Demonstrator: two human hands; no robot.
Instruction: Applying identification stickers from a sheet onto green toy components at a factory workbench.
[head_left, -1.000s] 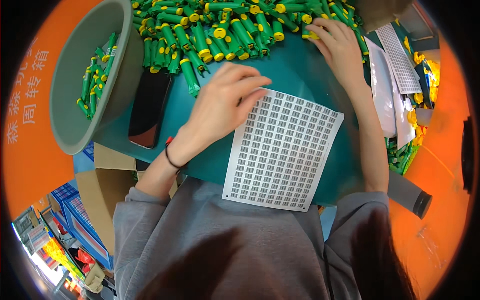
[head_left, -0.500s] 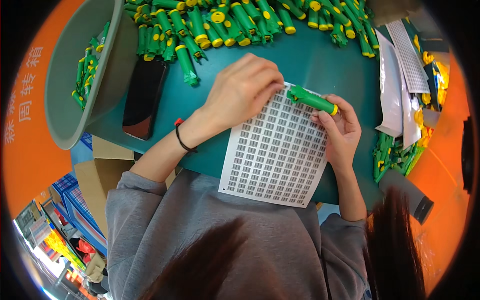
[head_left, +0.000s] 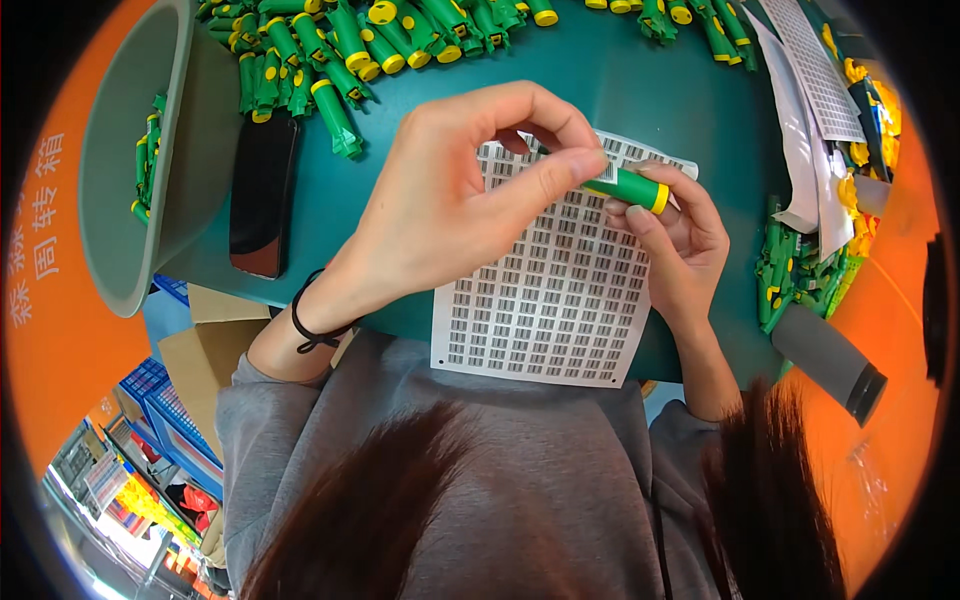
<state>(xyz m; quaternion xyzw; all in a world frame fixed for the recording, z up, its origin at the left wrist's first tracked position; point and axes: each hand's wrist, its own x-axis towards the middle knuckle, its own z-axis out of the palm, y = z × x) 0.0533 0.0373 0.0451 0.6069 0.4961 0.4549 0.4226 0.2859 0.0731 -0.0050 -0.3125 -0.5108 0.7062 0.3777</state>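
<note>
My right hand grips a green tube with a yellow end cap between thumb and fingers. It is also close against the right side of a white sheet of small printed labels. My left hand reaches over the sheet, thumb and fingertips closed at the tube's other end. A small white label shows beside the left thumb tip, against the tube. My left fingers partly hide that end of the tube and the sheet's upper part.
Many green tubes with yellow caps lie across the table's far side. At left are a grey-green tub holding more tubes and a black phone. More label sheets, white bags and a grey cylinder sit at right.
My left hand has moved from the sheet's top edge to the tube, with a small label now at its thumb. The tube is turned slightly, and the whole view has shifted.
</note>
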